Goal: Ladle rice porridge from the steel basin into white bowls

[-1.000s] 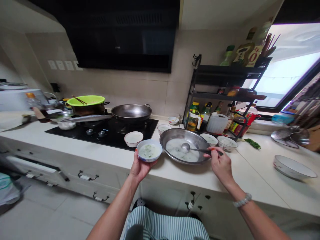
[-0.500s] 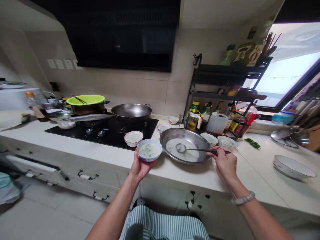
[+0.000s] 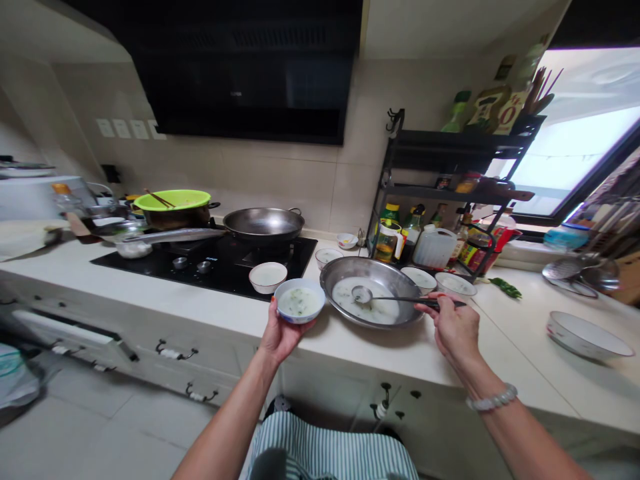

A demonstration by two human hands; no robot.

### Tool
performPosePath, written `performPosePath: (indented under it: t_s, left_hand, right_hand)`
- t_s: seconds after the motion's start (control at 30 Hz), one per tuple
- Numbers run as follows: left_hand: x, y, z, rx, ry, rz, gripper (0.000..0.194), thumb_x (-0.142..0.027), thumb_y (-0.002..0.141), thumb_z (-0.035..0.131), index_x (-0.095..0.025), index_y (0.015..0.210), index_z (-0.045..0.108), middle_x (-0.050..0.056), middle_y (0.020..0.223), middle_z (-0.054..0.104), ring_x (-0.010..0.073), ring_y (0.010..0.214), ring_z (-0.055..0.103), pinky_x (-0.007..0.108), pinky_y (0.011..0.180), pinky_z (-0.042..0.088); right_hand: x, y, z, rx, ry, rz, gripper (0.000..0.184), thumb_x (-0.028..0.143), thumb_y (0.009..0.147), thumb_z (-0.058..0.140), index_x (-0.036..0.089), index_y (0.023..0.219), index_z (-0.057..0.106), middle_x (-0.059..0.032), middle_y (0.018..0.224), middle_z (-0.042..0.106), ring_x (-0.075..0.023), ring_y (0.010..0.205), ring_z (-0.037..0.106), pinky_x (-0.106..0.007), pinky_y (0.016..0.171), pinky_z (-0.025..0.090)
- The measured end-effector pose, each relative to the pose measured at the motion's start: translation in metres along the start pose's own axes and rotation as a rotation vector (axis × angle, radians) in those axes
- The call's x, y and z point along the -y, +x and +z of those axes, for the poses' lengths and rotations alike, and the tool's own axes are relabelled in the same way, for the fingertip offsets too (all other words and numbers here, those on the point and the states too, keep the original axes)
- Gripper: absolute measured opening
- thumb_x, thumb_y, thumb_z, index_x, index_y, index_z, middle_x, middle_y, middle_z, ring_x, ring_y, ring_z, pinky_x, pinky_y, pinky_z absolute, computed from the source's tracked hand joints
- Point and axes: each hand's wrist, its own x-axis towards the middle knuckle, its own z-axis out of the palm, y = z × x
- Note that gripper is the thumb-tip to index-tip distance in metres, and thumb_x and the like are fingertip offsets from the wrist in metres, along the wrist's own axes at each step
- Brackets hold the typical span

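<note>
My left hand (image 3: pixel 281 340) is closed around the underside of a small bowl (image 3: pixel 300 301) of whitish soup with green bits, at the counter's front edge. My right hand (image 3: pixel 456 327) grips the dark handle of a ladle (image 3: pixel 390 299). The ladle's head lies in the pale soup inside a wide steel basin (image 3: pixel 370 320), just right of the bowl. A white bowl (image 3: pixel 268 277) with a pale filling stands behind the held bowl, at the stove's edge. More filled bowls sit behind the basin, among them one bowl (image 3: pixel 455 285) near my right hand.
A steel wok (image 3: pixel 265 225) and a pot with a lime-green basin (image 3: pixel 175 199) on top occupy the stove (image 3: pixel 220 270). Behind the steel basin stands a black rack (image 3: pixel 450 137) of bottles. A large white bowl (image 3: pixel 587 335) rests on the right counter (image 3: pixel 510 347).
My right hand has shifted slightly to the right with the ladle handle; the ladle's head stays in the soup. My left hand and its bowl look nearly unchanged.
</note>
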Motion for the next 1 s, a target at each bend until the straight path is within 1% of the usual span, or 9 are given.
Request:
performPosePath:
  t_s: [0.2, 0.4, 0.57, 0.77, 1.0]
  left_hand:
    - [-0.0001, 0.0001, -0.0017, 0.011, -0.012, -0.012, 0.063, -0.054, 0.088, 0.057, -0.028, 0.144, 0.041, 0.014, 0.136, 0.057, 0.0355, 0.119, 0.059, 0.055, 0.087, 0.056]
    - [-0.0004, -0.0006, 0.0, 0.008, -0.011, -0.011, 0.064, -0.054, 0.089, 0.055, -0.028, 0.146, 0.039, 0.015, 0.137, 0.057, 0.0352, 0.118, 0.059, 0.056, 0.087, 0.055]
    - [-0.0003, -0.0014, 0.0022, -0.007, 0.006, 0.001, 0.061, -0.053, 0.09, 0.053, -0.027, 0.144, 0.041, 0.014, 0.136, 0.057, 0.0343, 0.114, 0.061, 0.054, 0.085, 0.056]
    - [0.0, -0.0012, 0.0022, -0.011, 0.013, 0.002, 0.062, -0.054, 0.09, 0.053, -0.026, 0.145, 0.041, 0.015, 0.137, 0.056, 0.0355, 0.116, 0.06, 0.055, 0.086, 0.056]
    - [-0.0006, -0.0013, 0.0019, -0.004, -0.005, -0.004, 0.061, -0.054, 0.091, 0.052, -0.027, 0.145, 0.039, 0.014, 0.133, 0.059, 0.0335, 0.112, 0.062, 0.054, 0.086, 0.056]
  right_hand:
    - [0.0004, -0.0002, 0.0002, -0.003, 0.006, -0.004, 0.014, 0.029, 0.067, 0.068, 0.016, 0.065, 0.063, -0.0023, 0.07, 0.064, -0.0153, 0.06, 0.064, -0.031, 0.055, 0.062]
    - [0.0004, -0.0002, 0.0006, -0.003, 0.003, -0.013, 0.017, 0.031, 0.069, 0.069, 0.015, 0.066, 0.062, -0.0031, 0.069, 0.064, -0.0153, 0.059, 0.064, -0.032, 0.055, 0.062]
    - [0.0025, -0.0005, 0.0009, -0.01, 0.019, 0.002, 0.016, 0.03, 0.068, 0.07, 0.016, 0.065, 0.063, -0.0023, 0.068, 0.063, -0.0153, 0.06, 0.064, -0.031, 0.054, 0.062]
    - [0.0046, -0.0005, 0.0016, -0.013, 0.032, 0.009, 0.013, 0.027, 0.066, 0.068, 0.015, 0.064, 0.064, -0.003, 0.069, 0.063, -0.0154, 0.061, 0.064, -0.029, 0.054, 0.061]
    - [0.0053, 0.0011, 0.0016, 0.003, 0.017, 0.006, 0.012, 0.027, 0.066, 0.066, 0.015, 0.064, 0.064, -0.0028, 0.07, 0.063, -0.0151, 0.061, 0.064, -0.03, 0.057, 0.063]
